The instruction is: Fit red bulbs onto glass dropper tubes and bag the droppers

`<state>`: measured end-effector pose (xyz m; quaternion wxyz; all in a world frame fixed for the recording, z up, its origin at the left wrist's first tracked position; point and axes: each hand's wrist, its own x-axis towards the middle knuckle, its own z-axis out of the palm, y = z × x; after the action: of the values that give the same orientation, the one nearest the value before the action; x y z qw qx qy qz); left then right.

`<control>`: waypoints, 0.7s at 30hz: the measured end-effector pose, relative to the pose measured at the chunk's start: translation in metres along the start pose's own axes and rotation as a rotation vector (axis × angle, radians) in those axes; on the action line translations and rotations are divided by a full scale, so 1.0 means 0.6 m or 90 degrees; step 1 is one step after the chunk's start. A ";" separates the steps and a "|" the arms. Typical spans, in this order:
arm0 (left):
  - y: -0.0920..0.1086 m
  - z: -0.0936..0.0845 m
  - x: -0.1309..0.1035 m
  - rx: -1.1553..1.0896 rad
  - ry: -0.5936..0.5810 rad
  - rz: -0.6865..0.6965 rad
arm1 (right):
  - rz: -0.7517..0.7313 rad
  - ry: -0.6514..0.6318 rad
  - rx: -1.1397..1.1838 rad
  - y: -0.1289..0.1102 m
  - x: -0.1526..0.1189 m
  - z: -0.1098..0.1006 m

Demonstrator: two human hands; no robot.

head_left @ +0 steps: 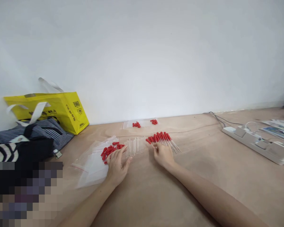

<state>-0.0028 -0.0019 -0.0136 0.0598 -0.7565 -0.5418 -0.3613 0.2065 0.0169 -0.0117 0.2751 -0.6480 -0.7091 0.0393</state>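
Observation:
My left hand lies over the right side of a pile of red rubber bulbs, its thumb apart from the fingers. Under the bulbs are clear zip bags. A row of clear thin glass tubes lies between my hands. My right hand is closed at the left end of a row of assembled droppers, red bulbs pointing away from me. Its fingertips meet at the leftmost dropper, whose tube is mostly hidden by the hand.
Against the wall lies another clear bag with red bulbs and tubes. A yellow shopping bag and a striped cloth bag stand at the left. On the right are a white power strip with plugs, cables and papers.

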 end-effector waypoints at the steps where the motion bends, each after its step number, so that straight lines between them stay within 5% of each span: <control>1: -0.002 0.002 0.000 -0.003 0.001 -0.011 | 0.029 0.016 -0.026 -0.007 0.007 0.005; 8: 0.007 0.000 -0.004 0.009 -0.046 0.013 | 0.065 -0.015 -0.129 -0.048 0.028 0.029; 21: 0.001 0.004 -0.003 0.104 0.007 0.002 | 0.080 0.000 -0.120 -0.052 0.048 0.040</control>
<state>-0.0013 -0.0027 -0.0162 0.1250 -0.7481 -0.5677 -0.3200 0.1676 0.0465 -0.0096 0.2099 -0.7144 -0.6675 -0.0103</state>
